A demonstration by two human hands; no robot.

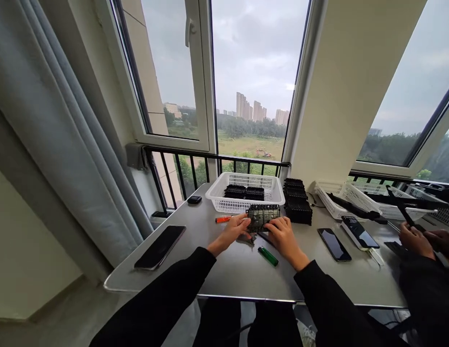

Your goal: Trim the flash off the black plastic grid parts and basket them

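Parts under the hands are hard to read: a small dark object (246, 239) beneath the left hand (236, 231) is mostly covered, can't identify it, and the orange stick-shaped tool (223, 220) runs out of sight behind that same hand. Far right is cut by the frame edge; a co-worker's hand (415, 239) grips a long black piece there, detail poor. Left hand: fingers curled, thumb on the near face, pinching the left end of a black rectangular ribbed part (263, 218), probably plastic. Right hand (283, 235): fingers bent over the lower right corner of the same part, pinching that end; its thumb contact I can't make out. Part is held up between both hands, over the grey smooth-topped table (242, 282), in front of the white perforated plastic basket (226, 206), hiding some of its front wall. Similar black ribbed parts (244, 193) lie in the basket; a black ribbed stack (297, 202) stands just right of it. Green slim cylinder-like object (268, 256) lies on the table, near the right hand, not touched.
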